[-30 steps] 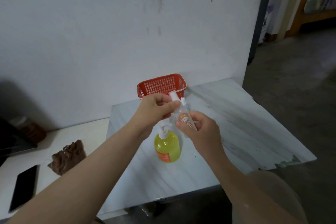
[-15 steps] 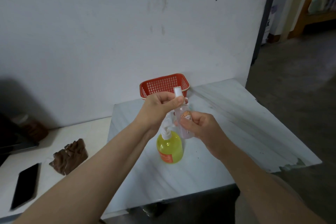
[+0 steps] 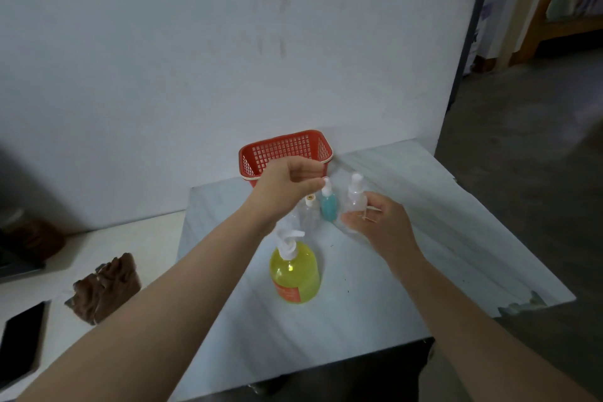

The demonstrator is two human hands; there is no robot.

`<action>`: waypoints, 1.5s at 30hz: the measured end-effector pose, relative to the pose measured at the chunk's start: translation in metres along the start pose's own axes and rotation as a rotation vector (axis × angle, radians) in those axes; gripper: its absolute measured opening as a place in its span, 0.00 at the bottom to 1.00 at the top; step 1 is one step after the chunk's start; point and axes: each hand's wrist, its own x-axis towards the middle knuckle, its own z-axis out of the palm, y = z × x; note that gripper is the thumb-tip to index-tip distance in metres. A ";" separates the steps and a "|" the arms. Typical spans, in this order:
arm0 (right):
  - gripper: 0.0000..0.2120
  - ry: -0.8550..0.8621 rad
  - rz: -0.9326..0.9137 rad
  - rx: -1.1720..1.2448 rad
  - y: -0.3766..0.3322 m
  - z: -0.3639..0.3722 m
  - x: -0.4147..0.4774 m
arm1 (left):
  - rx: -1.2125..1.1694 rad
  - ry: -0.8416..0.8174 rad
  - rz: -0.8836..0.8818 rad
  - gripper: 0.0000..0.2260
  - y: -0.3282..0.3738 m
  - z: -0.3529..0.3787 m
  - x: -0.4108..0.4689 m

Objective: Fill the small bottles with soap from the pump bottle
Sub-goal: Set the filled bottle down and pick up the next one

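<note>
Pump bottle (image 3: 295, 274) — well inside the table (image 3: 424, 248) edges

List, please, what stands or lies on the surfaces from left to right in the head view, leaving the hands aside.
Black phone → brown carved object → yellow pump bottle → small teal bottle → small clear bottle with a white cap.
</note>
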 end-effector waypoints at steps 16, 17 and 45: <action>0.09 0.120 0.190 -0.289 0.096 0.016 0.094 | 0.731 -0.021 -0.068 0.16 -0.104 -0.027 0.067; 0.10 0.130 0.200 -0.294 0.099 0.017 0.098 | 0.736 -0.032 -0.053 0.16 -0.106 -0.024 0.070; 0.10 -0.211 -0.338 -0.058 -0.029 0.016 0.018 | 0.383 -0.095 0.271 0.06 0.009 -0.019 0.012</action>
